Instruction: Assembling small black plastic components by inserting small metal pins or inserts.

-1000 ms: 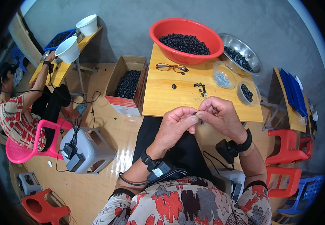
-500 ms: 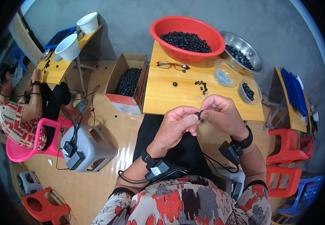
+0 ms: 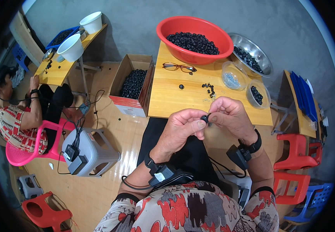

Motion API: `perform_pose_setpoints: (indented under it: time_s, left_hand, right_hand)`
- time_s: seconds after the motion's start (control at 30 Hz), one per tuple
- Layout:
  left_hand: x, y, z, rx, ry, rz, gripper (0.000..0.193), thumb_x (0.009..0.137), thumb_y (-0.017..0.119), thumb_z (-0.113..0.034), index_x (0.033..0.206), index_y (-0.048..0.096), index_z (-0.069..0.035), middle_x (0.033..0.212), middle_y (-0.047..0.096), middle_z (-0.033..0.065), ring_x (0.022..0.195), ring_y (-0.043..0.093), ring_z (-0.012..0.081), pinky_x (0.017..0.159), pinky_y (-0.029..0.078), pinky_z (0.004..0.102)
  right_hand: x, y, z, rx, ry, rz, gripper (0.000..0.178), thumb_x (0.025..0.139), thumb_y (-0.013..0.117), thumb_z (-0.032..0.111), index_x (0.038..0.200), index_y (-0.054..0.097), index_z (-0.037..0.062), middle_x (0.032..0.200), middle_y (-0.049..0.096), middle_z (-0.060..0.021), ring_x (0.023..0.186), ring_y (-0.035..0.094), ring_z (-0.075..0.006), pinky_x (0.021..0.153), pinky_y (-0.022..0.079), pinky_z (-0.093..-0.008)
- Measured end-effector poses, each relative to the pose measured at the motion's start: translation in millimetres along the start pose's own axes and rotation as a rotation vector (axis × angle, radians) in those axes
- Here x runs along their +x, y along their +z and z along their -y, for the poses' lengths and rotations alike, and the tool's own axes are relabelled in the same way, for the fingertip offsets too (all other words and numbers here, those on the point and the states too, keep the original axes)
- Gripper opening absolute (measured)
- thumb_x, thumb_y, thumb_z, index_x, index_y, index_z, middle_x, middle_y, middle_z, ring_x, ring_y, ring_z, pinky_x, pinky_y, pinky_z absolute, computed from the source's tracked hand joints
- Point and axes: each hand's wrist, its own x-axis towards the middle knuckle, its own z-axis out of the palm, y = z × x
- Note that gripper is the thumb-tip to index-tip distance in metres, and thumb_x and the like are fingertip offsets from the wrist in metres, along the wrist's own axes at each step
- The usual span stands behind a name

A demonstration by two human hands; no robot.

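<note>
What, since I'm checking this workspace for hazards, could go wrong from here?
The small round black piece between the left hand and right hand might slip and fall past the front edge of the yellow wooden table. The lone round black piece on that table could roll if bumped. The brown-framed eyeglasses, lying before the red plastic basin, might get knocked.

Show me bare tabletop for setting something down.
The table has its widest bare patch front left, bordered by eyeglasses, a lone black piece and the front edge. A smaller one separates that piece from the small black parts. Back and right are crowded: red basin, steel bowl, two clear tubs.
</note>
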Motion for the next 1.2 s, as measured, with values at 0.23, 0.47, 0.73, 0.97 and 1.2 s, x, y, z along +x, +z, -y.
perform_pose_setpoints:
  time_s: [0.23, 0.47, 0.73, 0.97, 1.2]
  left_hand:
    - [1.9, -2.1, 1.5, 0.118, 0.032, -0.007, 0.020, 0.085, 0.061, -0.006, 0.104, 0.060, 0.002, 0.079, 0.063, 0.0040, 0.061, 0.056, 0.0065, 0.058, 0.049, 0.0204]
    - [1.4, -2.1, 3.2, 0.121, 0.017, -0.009, 0.020, 0.084, 0.062, -0.004, 0.103, 0.060, 0.003, 0.079, 0.063, 0.0049, 0.062, 0.057, 0.0078, 0.058, 0.050, 0.0212]
    - [0.0, -3.9, 0.1, 0.026, -0.038, -0.037, 0.022, 0.083, 0.063, -0.001, 0.105, 0.060, 0.002, 0.084, 0.064, 0.0075, 0.062, 0.059, 0.0100, 0.058, 0.052, 0.0236]
    - [-0.3, -5.3, -0.7, 0.016, -0.057, -0.033, 0.022, 0.083, 0.062, -0.002, 0.105, 0.060, 0.002, 0.084, 0.065, 0.0082, 0.062, 0.060, 0.0102, 0.058, 0.053, 0.0230]
    - [-1.7, -0.5, -1.7, -0.008, -0.053, -0.050, 0.021, 0.087, 0.059, -0.006, 0.106, 0.060, 0.002, 0.084, 0.065, 0.0098, 0.061, 0.060, 0.0110, 0.057, 0.053, 0.0233]
  right_hand:
    - [2.4, -1.4, 1.9, -0.180, -0.031, 0.011, 0.011, 0.082, 0.066, 0.004, 0.088, 0.057, -0.0007, 0.078, 0.061, -0.0008, 0.069, 0.056, -0.0032, 0.061, 0.046, -0.0163]
    - [-0.1, -2.7, -3.5, -0.162, -0.046, 0.004, 0.010, 0.084, 0.065, 0.007, 0.088, 0.057, 0.0004, 0.075, 0.059, 0.0005, 0.066, 0.053, -0.0020, 0.057, 0.043, -0.0159]
    - [4.1, -4.0, -12.5, 0.216, 0.127, 0.039, 0.013, 0.084, 0.065, 0.012, 0.088, 0.056, 0.0034, 0.070, 0.054, 0.0013, 0.055, 0.043, -0.0033, 0.047, 0.033, -0.0165]
    - [6.8, -7.3, -20.0, 0.370, 0.171, 0.080, 0.016, 0.084, 0.065, 0.015, 0.088, 0.055, 0.0046, 0.070, 0.050, 0.0015, 0.056, 0.040, -0.0039, 0.047, 0.033, -0.0167]
    - [6.2, -4.7, -16.4, 0.359, 0.161, 0.066, 0.015, 0.084, 0.066, 0.015, 0.087, 0.055, 0.0045, 0.070, 0.051, 0.0023, 0.056, 0.041, -0.0030, 0.047, 0.032, -0.0166]
